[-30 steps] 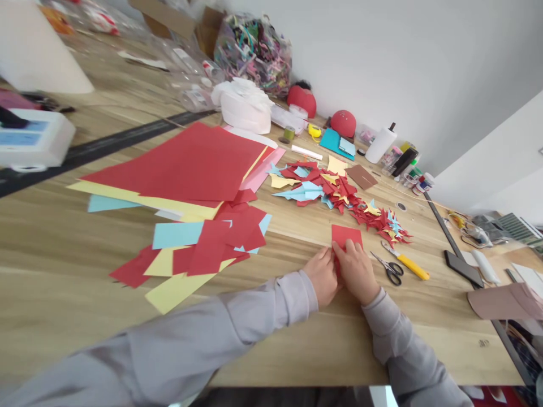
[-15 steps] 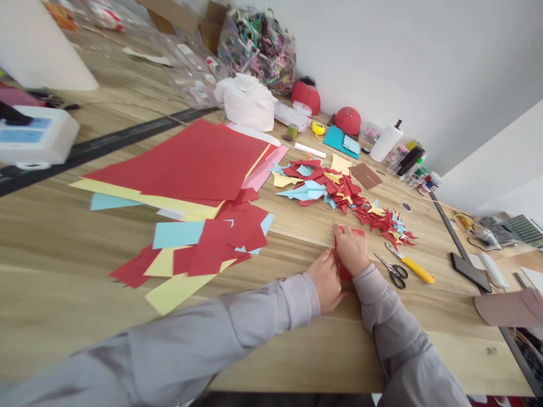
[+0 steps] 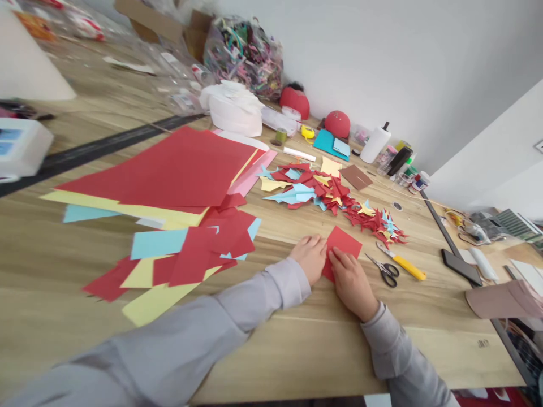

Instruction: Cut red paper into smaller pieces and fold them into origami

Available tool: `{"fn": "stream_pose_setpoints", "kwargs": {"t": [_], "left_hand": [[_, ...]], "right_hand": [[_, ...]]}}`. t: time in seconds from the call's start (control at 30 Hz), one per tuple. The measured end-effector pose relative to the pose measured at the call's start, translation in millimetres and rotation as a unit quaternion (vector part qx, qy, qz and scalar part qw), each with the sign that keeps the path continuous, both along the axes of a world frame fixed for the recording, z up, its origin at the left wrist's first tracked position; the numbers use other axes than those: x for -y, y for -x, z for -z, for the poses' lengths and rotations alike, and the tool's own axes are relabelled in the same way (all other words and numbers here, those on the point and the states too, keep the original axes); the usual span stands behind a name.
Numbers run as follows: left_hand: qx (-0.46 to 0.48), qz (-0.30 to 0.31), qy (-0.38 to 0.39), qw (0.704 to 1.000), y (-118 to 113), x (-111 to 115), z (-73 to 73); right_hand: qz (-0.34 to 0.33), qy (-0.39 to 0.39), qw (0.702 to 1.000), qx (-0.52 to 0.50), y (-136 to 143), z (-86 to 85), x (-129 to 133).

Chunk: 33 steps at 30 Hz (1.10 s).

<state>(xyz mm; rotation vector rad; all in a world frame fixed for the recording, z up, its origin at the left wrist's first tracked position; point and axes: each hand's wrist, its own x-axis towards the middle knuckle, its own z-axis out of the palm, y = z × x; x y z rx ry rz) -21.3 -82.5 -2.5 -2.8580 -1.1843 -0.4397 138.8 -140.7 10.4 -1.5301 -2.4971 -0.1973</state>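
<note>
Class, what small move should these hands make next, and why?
Probably slide the right hand along the left edge of the red paper, pressing down: its fingers rest on the paper, and the left hand is at that edge, seemingly placed to steady it.

Toward the worktop's (image 3: 424,333) front-right corner: one red paper (image 3: 343,240), one pair of scissors (image 3: 389,273), one yellow-handled tool (image 3: 408,266); along the back edge, two red domes (image 3: 337,124) (the folded pieces (image 3: 334,191) overlap past counting).
</note>
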Motion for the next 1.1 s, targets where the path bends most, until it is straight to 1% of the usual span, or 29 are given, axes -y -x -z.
{"fn": "stream_pose_setpoints", "kwargs": {"t": [0.07, 0.17, 0.27, 0.33, 0.4, 0.5, 0.6, 0.73, 0.83, 0.93, 1.03, 1.1], "left_hand": [[0.003, 0.003, -0.003, 1.000, 0.0, -13.8, 1.8], [0.020, 0.004, -0.030, 0.999, 1.8, -29.4, 10.0], [0.034, 0.002, -0.055, 0.998, 7.3, -37.5, 21.4], [0.039, 0.022, -0.070, 0.997, 12.1, -40.5, 27.2], [0.037, 0.045, -0.079, 0.995, 16.2, -42.3, 29.3], [0.026, 0.056, -0.090, 0.994, 18.3, -41.2, 25.0], [0.008, 0.058, -0.121, 0.991, 17.5, -32.7, 14.6], [0.000, 0.021, -0.142, 0.990, 18.3, -12.2, 1.6], [0.005, -0.005, -0.142, 0.990, 19.6, 1.9, -3.2], [0.012, 0.014, -0.115, 0.993, 18.8, 9.0, -4.1], [0.004, 0.035, -0.085, 0.996, 17.3, 9.5, -3.1], [-0.004, 0.037, -0.084, 0.996, 16.8, 8.2, -2.5]], "right_hand": [[-0.013, -0.007, 1.000, -0.018, 0.0, 1.1, 1.1], [-0.041, -0.004, 0.999, -0.033, -3.3, -1.8, -2.8], [-0.075, 0.002, 0.996, -0.045, -11.4, -3.2, -5.6], [-0.086, 0.004, 0.995, -0.054, -16.4, -2.8, -5.2], [-0.081, 0.001, 0.995, -0.054, -18.3, -2.8, -3.4], [-0.044, -0.007, 0.998, -0.040, -15.3, -5.5, 0.6], [-0.001, -0.014, 0.999, -0.033, -10.9, -8.6, 3.1], [0.040, -0.039, 0.998, -0.027, -8.6, -8.8, 2.9], [0.029, -0.026, 0.999, -0.013, -6.9, -6.9, 2.4], [0.013, -0.005, 1.000, 0.007, -4.2, -5.1, 2.6], [0.016, 0.004, 1.000, 0.012, -1.9, -4.7, 2.3], [0.020, 0.001, 1.000, 0.009, 0.1, -5.4, 1.7]]}}
